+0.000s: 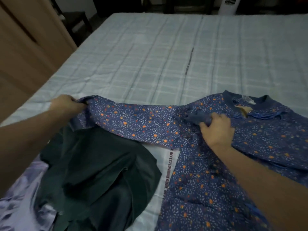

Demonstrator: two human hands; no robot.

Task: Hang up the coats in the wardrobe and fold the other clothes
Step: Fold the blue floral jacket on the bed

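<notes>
Home bedroom; quilted bed [166, 55]

The room is dim and my view comes out bluish and grainy — no clear lamp or hard shadow anywhere. My left hand [66, 104] smears with motion blur, and the bed [150, 52] bends at the wide-angle edges. The far wall sinks into near black — soft, out of focus.

Dim room, checked bed [150, 55], wooden wardrobe [25, 47] (left), white fan [230, 5]
</notes>
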